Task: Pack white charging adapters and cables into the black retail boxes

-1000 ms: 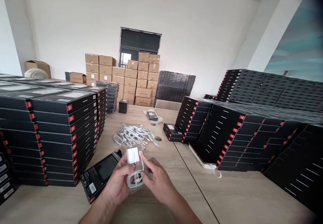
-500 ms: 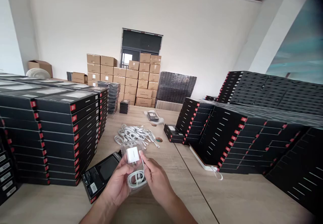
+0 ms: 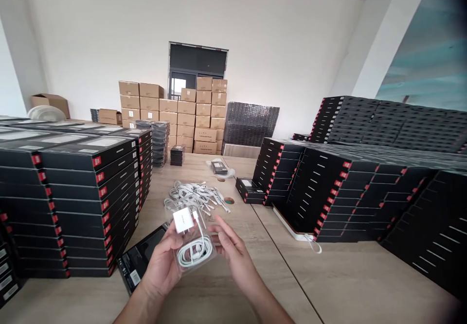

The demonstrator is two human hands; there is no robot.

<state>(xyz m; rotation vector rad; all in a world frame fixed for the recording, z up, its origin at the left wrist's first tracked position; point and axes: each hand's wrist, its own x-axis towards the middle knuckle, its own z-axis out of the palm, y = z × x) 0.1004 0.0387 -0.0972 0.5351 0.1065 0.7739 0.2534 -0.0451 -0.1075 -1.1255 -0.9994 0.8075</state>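
Observation:
My left hand (image 3: pixel 160 265) holds a clear plastic tray (image 3: pixel 189 239) from below, tilted toward me. In the tray sit a white charger plug (image 3: pixel 182 219) and a coiled white cable (image 3: pixel 195 252). My right hand (image 3: pixel 233 256) is just to the right of the tray, its fingers spread and touching or nearly touching the tray's edge. An open black box (image 3: pixel 144 258) lies on the wooden table (image 3: pixel 233 295) under my left hand. A heap of white cables (image 3: pixel 195 195) lies just beyond.
Tall stacks of black boxes with red tabs stand at the left (image 3: pixel 73 202) and right (image 3: pixel 350 197). A small stack (image 3: pixel 250 190) and a white power strip (image 3: pixel 292 226) lie at the right. Brown cartons (image 3: pixel 178 115) and dark trays (image 3: pixel 250 124) are at the back.
The tray has been lifted and tilted a little to the left in my left hand. My right hand's fingers have come off the charger and spread open beside the tray.

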